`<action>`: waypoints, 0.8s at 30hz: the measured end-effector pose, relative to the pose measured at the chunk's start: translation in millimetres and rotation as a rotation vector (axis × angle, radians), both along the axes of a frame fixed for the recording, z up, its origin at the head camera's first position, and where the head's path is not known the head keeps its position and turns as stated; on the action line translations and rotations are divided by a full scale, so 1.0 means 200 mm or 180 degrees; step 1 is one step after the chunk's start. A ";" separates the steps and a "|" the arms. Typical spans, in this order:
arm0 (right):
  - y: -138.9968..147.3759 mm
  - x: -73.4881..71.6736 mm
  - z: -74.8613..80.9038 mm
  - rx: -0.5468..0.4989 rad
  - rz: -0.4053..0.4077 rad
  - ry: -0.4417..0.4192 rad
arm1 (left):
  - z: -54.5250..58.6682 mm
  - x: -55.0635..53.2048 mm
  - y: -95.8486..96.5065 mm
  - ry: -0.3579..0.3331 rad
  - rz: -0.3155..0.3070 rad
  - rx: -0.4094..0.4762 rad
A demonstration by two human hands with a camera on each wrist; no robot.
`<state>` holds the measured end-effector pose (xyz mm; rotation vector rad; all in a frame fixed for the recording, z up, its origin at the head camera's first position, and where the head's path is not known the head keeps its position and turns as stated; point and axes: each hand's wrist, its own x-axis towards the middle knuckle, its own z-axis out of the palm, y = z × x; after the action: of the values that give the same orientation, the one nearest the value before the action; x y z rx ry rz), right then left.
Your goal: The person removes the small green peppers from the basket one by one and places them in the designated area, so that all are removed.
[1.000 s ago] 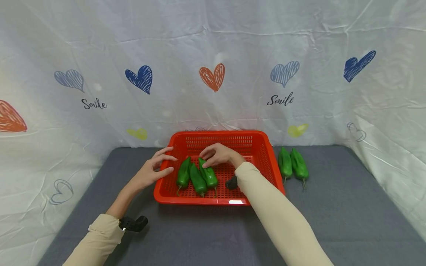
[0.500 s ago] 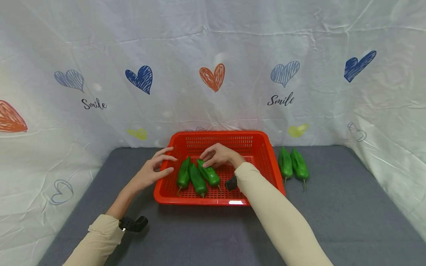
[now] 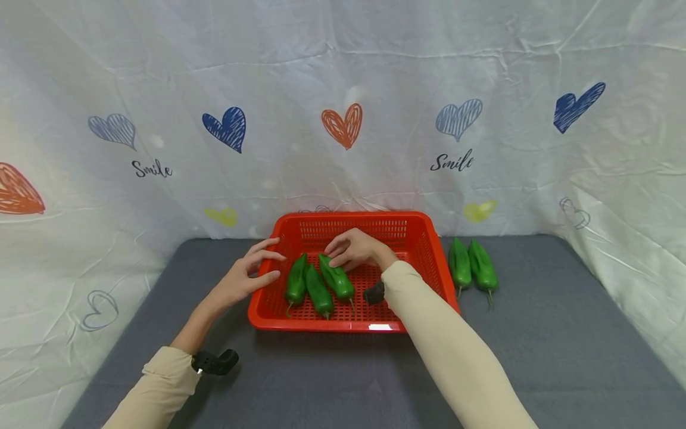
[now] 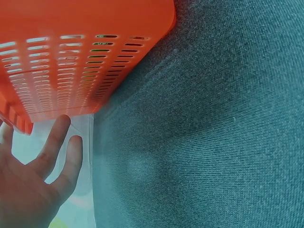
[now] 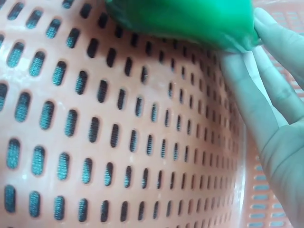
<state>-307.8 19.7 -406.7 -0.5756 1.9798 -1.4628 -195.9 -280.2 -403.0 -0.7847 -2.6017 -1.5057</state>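
In the head view, three green peppers lie in a red plastic basket (image 3: 327, 325). My right hand (image 3: 355, 249) reaches inside and holds the rightmost green pepper (image 3: 336, 279) near its pointed end. In the right wrist view, the thumb and fingers sit on either side of that pepper's tip (image 5: 209, 28), low over the slotted floor. Beside it lie the middle pepper (image 3: 319, 291) and the left pepper (image 3: 296, 281). My left hand (image 3: 248, 273) is at the basket's left rim with fingers spread; in the left wrist view it is near the outer wall (image 4: 71, 61).
Two more green peppers, one (image 3: 459, 263) beside the other (image 3: 483, 264), lie on the grey cloth (image 3: 563, 333) to the right of the basket. A white curtain (image 3: 396, 71) printed with hearts hangs behind the table.
The rightmost pepper in the basket has turned slightly, its stem end shifting to the right. My right hand has moved a little right with it. The left hand stays where it was.
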 end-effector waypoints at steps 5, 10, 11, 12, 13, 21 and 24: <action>0.01 0.00 0.02 -0.0136 -0.0005 -0.0030 | -0.01 0.00 0.00 -0.0002 0.0025 0.0000; 0.01 -0.01 0.04 -0.0239 0.0003 0.0044 | -0.01 0.00 0.00 0.0003 0.0040 -0.0012; 0.01 -0.01 0.05 -0.0255 -0.0003 0.0049 | 0.00 0.00 0.00 0.0002 0.0043 -0.0015; 0.01 -0.01 0.06 -0.0275 -0.0006 0.0052 | 0.00 0.00 0.00 0.0003 0.0046 -0.0021; 0.01 -0.01 0.07 -0.0287 -0.0008 0.0061 | 0.00 0.00 0.00 0.0006 0.0045 -0.0024; 0.01 0.00 0.13 -0.0435 -0.0104 0.0057 | -0.01 -0.01 0.00 0.0007 0.0047 -0.0038; 0.00 0.01 0.16 -0.0477 -0.0124 0.0092 | -0.01 -0.01 0.00 -0.0007 0.0066 -0.0038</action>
<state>-305.8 19.4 -375.2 -0.6284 1.9241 -1.6455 -197.3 -280.4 -404.9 -0.7550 -2.6145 -1.4879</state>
